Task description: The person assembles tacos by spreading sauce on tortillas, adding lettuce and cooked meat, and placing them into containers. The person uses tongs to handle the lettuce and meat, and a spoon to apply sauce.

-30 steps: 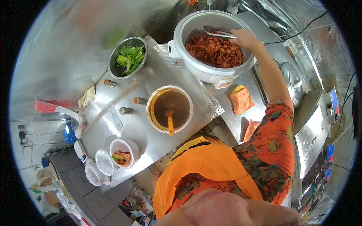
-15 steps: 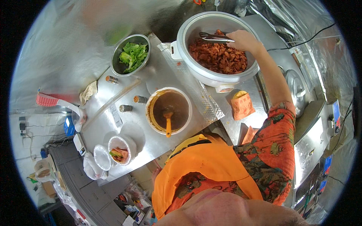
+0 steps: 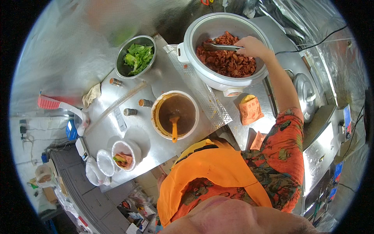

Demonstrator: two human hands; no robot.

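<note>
My right hand [image 3: 253,47] is closed around metal tongs [image 3: 224,47] inside a large white cooker [image 3: 187,46]. The tongs' tips point left and rest at the browned, chopped meat [image 3: 233,64] in the pot. Whether the tips grip any meat cannot be told. My left hand [image 3: 160,180] shows only in part, low beside the orange apron, its fingers mostly hidden. In front of me, left of the cooker, stands a white tub [image 3: 154,121] of brown sauce with an orange-handled brush or spatula [image 3: 174,128] in it.
A steel bowl [image 3: 119,69] of lettuce stands far left. Several small shaker jars [image 3: 145,103] sit near the tub. At the near left, a white container [image 3: 137,150] holds a filled wrap beside plastic lids [image 3: 105,163]. A paper-sleeved bun [image 3: 251,111] lies right of the tub.
My right hand and the tongs have moved slightly nearer to me within the cooker. The tongs' arms look closer together, and more meat shows beyond them. My left hand has barely moved.
</note>
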